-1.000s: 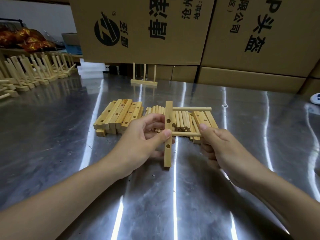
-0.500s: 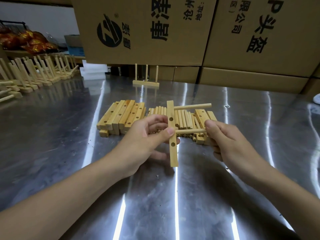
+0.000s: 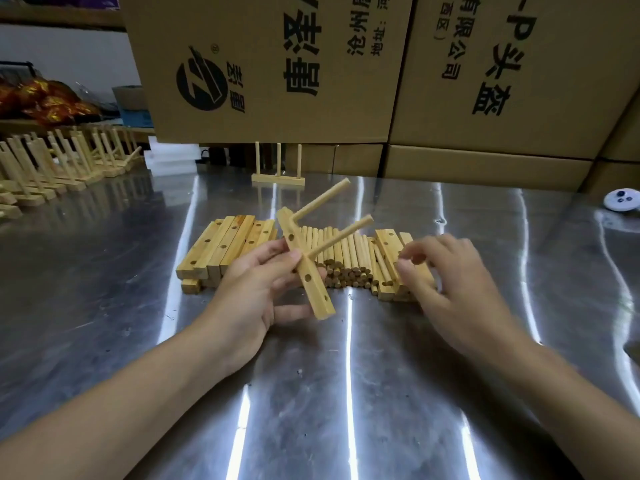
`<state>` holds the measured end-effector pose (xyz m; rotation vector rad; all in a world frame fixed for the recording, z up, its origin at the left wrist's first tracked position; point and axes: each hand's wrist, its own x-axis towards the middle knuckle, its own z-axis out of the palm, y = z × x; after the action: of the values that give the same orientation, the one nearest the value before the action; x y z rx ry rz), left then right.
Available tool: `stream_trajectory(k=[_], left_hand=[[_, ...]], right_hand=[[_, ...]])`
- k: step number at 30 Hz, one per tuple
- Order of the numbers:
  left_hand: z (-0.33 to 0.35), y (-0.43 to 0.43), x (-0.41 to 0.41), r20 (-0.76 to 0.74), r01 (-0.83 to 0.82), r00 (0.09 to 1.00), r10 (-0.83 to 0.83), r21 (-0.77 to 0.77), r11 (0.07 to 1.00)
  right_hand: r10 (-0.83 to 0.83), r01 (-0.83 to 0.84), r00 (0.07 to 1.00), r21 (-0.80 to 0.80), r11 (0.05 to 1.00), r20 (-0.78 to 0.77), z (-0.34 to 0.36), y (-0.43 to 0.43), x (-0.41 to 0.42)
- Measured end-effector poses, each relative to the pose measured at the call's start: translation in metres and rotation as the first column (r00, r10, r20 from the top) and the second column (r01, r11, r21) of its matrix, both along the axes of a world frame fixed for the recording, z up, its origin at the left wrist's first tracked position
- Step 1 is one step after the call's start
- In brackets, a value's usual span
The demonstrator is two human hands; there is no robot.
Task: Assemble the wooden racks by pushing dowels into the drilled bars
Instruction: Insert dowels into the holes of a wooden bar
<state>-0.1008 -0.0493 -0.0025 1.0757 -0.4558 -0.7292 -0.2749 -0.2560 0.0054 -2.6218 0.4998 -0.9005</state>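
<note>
My left hand point(image 3: 258, 289) grips a drilled wooden bar point(image 3: 306, 271), tilted, above the steel table point(image 3: 104, 289). Two dowels stick out of the bar up to the right: an upper dowel point(image 3: 323, 199) and a lower dowel point(image 3: 341, 235). Empty holes show on the bar's lower half. My right hand point(image 3: 446, 282) hovers with loosely bent fingers over the right end of the pile of loose dowels point(image 3: 346, 258) and holds nothing. More drilled bars point(image 3: 221, 244) lie stacked at the pile's left, and a few bars point(image 3: 389, 251) lie at its right.
A finished rack point(image 3: 278, 168) with three upright dowels stands at the back. Several assembled racks point(image 3: 52, 164) line the far left. Large cardboard boxes point(image 3: 277, 64) wall off the rear. A small white device point(image 3: 621, 199) lies at the right edge.
My right hand let go of the second dowel, now seated in the bar, and moved right over the pile. My left hand tilted the bar so both dowels point up and right.
</note>
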Motion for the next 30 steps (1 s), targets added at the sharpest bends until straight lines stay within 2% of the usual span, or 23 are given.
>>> stream_trajectory(k=[3, 14, 23, 30], left_hand=[[-0.001, -0.002, 0.003, -0.055, 0.015, 0.998, -0.017, -0.034, 0.999], [-0.001, -0.005, 0.004, -0.070, 0.020, 0.997, -0.022, -0.028, 0.999], [0.001, -0.008, 0.003, -0.053, 0.028, 0.998, -0.029, -0.025, 0.999], [0.000, -0.008, 0.004, -0.034, 0.042, 0.998, -0.043, -0.018, 0.999]], right_hand=[[-0.006, -0.006, 0.988, -0.081, 0.997, -0.152, -0.009, -0.007, 0.004], [-0.023, -0.060, 0.945, -0.244, 0.968, -0.326, -0.022, 0.001, 0.017], [0.014, -0.054, 0.989, -0.267, 0.962, -0.150, -0.022, 0.002, 0.023], [0.039, -0.068, 0.993, -0.277, 0.959, -0.107, -0.022, 0.003, 0.026]])
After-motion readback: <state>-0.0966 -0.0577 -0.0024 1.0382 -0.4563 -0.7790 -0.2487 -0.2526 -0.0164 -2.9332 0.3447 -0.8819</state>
